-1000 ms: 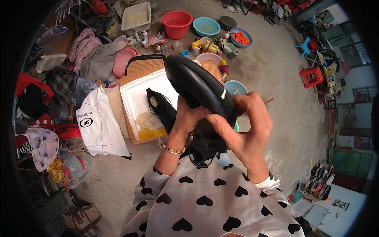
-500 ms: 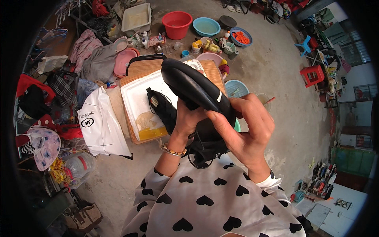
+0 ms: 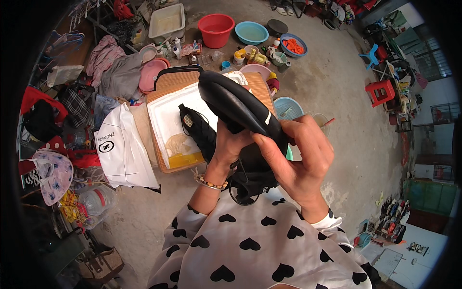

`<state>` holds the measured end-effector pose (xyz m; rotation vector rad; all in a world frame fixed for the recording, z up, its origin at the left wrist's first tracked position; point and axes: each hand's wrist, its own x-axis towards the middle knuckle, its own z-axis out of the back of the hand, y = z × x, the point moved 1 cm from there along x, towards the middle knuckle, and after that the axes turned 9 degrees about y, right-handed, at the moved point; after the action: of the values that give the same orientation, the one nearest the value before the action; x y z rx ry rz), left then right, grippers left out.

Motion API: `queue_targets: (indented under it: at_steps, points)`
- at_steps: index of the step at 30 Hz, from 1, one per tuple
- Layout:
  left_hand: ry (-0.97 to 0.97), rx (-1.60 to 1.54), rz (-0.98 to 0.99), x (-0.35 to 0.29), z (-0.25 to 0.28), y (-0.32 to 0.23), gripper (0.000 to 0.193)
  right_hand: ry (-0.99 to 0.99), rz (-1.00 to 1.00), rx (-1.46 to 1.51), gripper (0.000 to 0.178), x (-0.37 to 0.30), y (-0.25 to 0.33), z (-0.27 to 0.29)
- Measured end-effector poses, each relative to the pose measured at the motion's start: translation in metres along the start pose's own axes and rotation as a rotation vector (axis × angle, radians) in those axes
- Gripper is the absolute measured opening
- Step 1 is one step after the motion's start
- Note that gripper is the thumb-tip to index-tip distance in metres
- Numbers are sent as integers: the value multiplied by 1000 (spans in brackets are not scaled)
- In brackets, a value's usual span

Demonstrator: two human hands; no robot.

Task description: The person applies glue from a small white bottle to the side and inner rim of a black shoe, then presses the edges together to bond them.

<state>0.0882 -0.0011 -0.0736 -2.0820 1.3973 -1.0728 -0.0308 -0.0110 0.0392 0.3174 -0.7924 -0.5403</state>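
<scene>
A black sneaker (image 3: 240,103) with a small white mark is held up in front of me, its thick black sole edge turned toward me. My left hand (image 3: 230,144) grips it from below, partly hidden behind the shoe. At the near end, my right hand (image 3: 308,156) pinches its edge between thumb and bent fingers. Black laces (image 3: 243,188) dangle beneath it. Just beyond my left hand, a second black shoe (image 3: 197,130) lies in a white tray (image 3: 161,111). Yellowish liquid (image 3: 187,159) and a crumpled beige piece (image 3: 178,144) are in the tray's near corner.
The tray rests on a woven-topped stand (image 3: 262,89). A white plastic bag (image 3: 122,149) leans at its left. Beyond stand a red basin (image 3: 216,30), a blue basin (image 3: 251,32) and several bottles. Clothes (image 3: 113,72) pile at the left; a red stool (image 3: 379,93) stands right.
Almost nothing differs. The held sneaker has shifted very slightly, and both hands keep the same grip.
</scene>
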Motion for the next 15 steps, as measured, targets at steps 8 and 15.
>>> queue_targets:
  at_steps: [8, 15]
  points:
    - [-29, -52, 60, -5, -8, -4, 90, -4, -2, -11, 28, -4, 2, 2]
    - [-38, -70, 75, -7, -9, 0, 91, -4, -15, -14, 27, -6, 0, 1]
